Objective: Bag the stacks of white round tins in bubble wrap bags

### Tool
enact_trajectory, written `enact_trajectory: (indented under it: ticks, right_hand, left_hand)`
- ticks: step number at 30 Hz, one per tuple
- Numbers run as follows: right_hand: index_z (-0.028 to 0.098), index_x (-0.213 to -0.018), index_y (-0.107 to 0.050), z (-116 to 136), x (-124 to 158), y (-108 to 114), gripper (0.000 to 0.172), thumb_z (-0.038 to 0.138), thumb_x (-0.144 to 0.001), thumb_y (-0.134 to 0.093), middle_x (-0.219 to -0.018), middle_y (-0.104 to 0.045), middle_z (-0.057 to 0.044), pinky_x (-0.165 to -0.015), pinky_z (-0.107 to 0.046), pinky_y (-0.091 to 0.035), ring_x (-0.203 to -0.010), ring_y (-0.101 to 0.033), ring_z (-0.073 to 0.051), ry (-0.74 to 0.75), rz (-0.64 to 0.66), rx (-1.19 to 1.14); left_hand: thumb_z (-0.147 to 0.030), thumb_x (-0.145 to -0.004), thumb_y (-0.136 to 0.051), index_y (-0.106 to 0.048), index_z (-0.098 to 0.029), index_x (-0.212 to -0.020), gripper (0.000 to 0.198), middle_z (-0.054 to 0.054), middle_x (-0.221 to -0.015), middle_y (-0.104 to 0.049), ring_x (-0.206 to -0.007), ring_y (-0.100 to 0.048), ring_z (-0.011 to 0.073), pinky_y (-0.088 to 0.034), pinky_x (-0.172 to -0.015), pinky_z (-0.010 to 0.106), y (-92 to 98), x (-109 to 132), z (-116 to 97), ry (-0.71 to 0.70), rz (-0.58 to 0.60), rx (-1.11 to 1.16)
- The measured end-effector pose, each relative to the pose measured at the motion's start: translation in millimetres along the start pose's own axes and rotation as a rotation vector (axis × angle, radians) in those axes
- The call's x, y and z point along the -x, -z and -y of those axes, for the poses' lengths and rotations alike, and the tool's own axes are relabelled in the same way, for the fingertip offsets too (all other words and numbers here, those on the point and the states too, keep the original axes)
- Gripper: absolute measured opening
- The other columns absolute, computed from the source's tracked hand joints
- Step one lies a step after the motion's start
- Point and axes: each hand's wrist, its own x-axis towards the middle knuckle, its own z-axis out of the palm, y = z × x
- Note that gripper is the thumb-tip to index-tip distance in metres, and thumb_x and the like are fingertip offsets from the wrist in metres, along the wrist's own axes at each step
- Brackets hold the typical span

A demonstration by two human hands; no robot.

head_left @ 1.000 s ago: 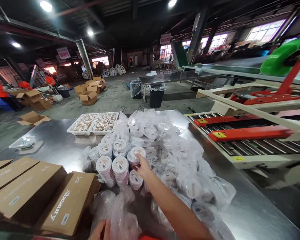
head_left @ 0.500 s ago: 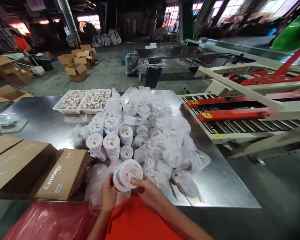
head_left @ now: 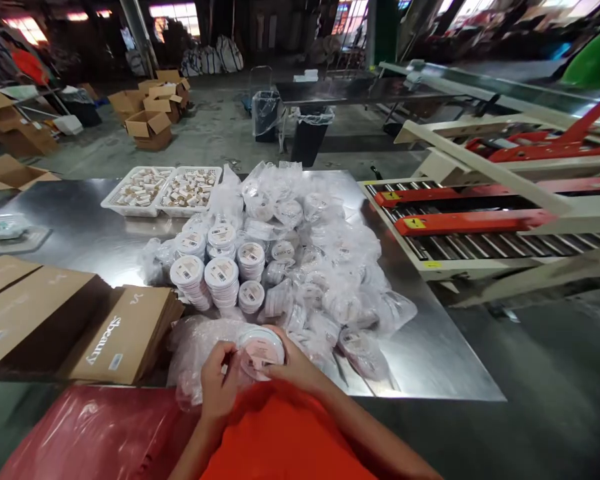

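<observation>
Head view: a metal bench [head_left: 445, 363], its surface shiny, by which most items are carried. Beyond its right edge, a roller machine [head_left: 490, 247], fitted with red bars marked by yellow labels. On the middle of the bench, a heap of bagged goods [head_left: 343, 250], wrapped in clear plastic. At the near left, folded cardboard [head_left: 123, 337], stacked flat and printed with white lettering. Below it, a red plastic cover [head_left: 95, 433], partly cut off by the frame. Near the hands, clear plastic [head_left: 200, 347], crumpled. At the far left of the heap, two white baskets [head_left: 130, 212], set side by side and filled with small pieces. Left of the heap, white discs [head_left: 221, 273], piled in short columns and labelled on top. Right hand [head_left: 293, 357]: its fingers are clamped on a held disc. Left hand [head_left: 220, 380]: its fingers are bent at the disc's left side; whether anything is gripped cannot be told. Held disc [head_left: 263, 348]: kept between both hands, at the bench's near edge, its pale label turned upward.
</observation>
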Motion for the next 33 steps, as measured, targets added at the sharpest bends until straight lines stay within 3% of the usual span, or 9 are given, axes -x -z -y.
enact_trajectory:
  ticks: [3, 5, 10, 14, 18, 20, 23, 26, 33]
  right_hand:
    - [0.021, -0.122, -0.047, 0, -1, 4, 0.064, 0.017, -0.062, -0.067, -0.112, -0.059, -0.004, -0.088, -0.035, -0.046, -0.100, -0.057, -0.021, 0.001, 0.050, 0.041]
    - [0.021, -0.121, -0.048, 1, -1, 5, 0.062, 0.015, -0.062, -0.065, -0.111, -0.059, -0.004, -0.087, -0.035, -0.046, -0.097, -0.058, -0.021, 0.055, 0.006, 0.165]
    - [0.018, -0.120, -0.047, -1, 2, 2, 0.055, 0.027, -0.070, -0.065, -0.117, -0.056, -0.012, -0.093, -0.042, -0.043, -0.107, -0.053, -0.027, 0.235, -0.265, 0.501]
    - [0.016, -0.111, -0.051, -6, 6, -11, 0.042, 0.029, -0.073, -0.061, -0.105, -0.059, -0.013, -0.087, -0.044, -0.044, -0.101, -0.053, -0.028, 0.241, -0.384, 0.728]
    - [0.017, -0.112, -0.051, -3, 5, -21, 0.044, 0.029, -0.071, -0.063, -0.104, -0.062, -0.013, -0.083, -0.043, -0.046, -0.098, -0.057, -0.030, -0.035, -0.354, 0.635]
    - [0.019, -0.118, -0.051, -1, 2, -21, 0.052, 0.032, -0.070, -0.066, -0.111, -0.062, -0.013, -0.088, -0.044, -0.045, -0.104, -0.056, -0.031, -0.081, -0.350, 0.558]
    - [0.023, -0.125, -0.049, 1, -3, -16, 0.059, 0.034, -0.070, -0.067, -0.124, -0.058, -0.012, -0.098, -0.047, -0.039, -0.115, -0.052, -0.033, -0.051, -0.403, 0.471]
    - [0.025, -0.128, -0.047, 0, -5, -16, 0.061, 0.037, -0.071, -0.067, -0.127, -0.056, -0.010, -0.104, -0.047, -0.036, -0.120, -0.049, -0.031, 0.012, -0.507, 0.421]
    - [0.026, -0.130, -0.043, -11, -5, -25, 0.058, 0.039, -0.077, -0.062, -0.126, -0.053, -0.011, -0.101, -0.047, -0.039, -0.120, -0.047, -0.032, 0.121, -0.682, 0.428]
  left_hand:
    - [-0.028, -0.087, -0.049, -0.060, -0.017, -0.076, 0.019, 0.003, -0.069, -0.059, -0.063, -0.056, 0.0143, -0.046, -0.060, 0.024, 2.0, 3, -3, -0.139, 0.098, -0.081]
    - [-0.025, -0.087, -0.047, -0.059, -0.018, -0.076, 0.018, 0.003, -0.069, -0.060, -0.064, -0.056, 0.0141, -0.045, -0.060, 0.024, 1.7, 6, -4, -0.170, 0.155, -0.112]
    - [-0.025, -0.088, -0.045, -0.053, -0.019, -0.074, 0.017, 0.001, -0.068, -0.059, -0.061, -0.055, 0.0127, -0.044, -0.058, 0.023, -6.0, 11, -1, -0.050, 0.290, -0.105]
    - [-0.032, -0.087, -0.047, -0.053, -0.018, -0.074, 0.020, 0.001, -0.067, -0.058, -0.061, -0.054, 0.0134, -0.043, -0.057, 0.024, -12.2, 9, 0, 0.055, 0.244, -0.026]
    - [-0.039, -0.088, -0.046, -0.055, -0.019, -0.073, 0.026, 0.002, -0.068, -0.056, -0.064, -0.053, 0.0151, -0.043, -0.060, 0.026, -16.2, 3, -7, 0.041, 0.144, -0.012]
    - [-0.040, -0.088, -0.045, -0.056, -0.020, -0.073, 0.027, 0.004, -0.071, -0.057, -0.068, -0.053, 0.0174, -0.043, -0.065, 0.028, -18.9, 0, -11, -0.016, 0.152, -0.028]
    - [-0.040, -0.086, -0.049, -0.057, -0.022, -0.074, 0.022, 0.008, -0.077, -0.060, -0.074, -0.055, 0.0211, -0.042, -0.070, 0.031, -25.4, 0, -11, 0.014, 0.102, -0.018]
    - [-0.034, -0.083, -0.053, -0.055, -0.023, -0.077, 0.012, 0.005, -0.069, -0.059, -0.062, -0.054, 0.0201, -0.036, -0.059, 0.029, -32.6, -1, -8, 0.158, 0.050, -0.078]
    - [-0.018, -0.078, -0.055, -0.055, -0.021, -0.075, 0.005, -0.004, -0.051, -0.043, -0.045, -0.041, 0.0145, -0.022, -0.054, 0.026, -38.8, -15, -16, 0.179, 0.085, -0.418]
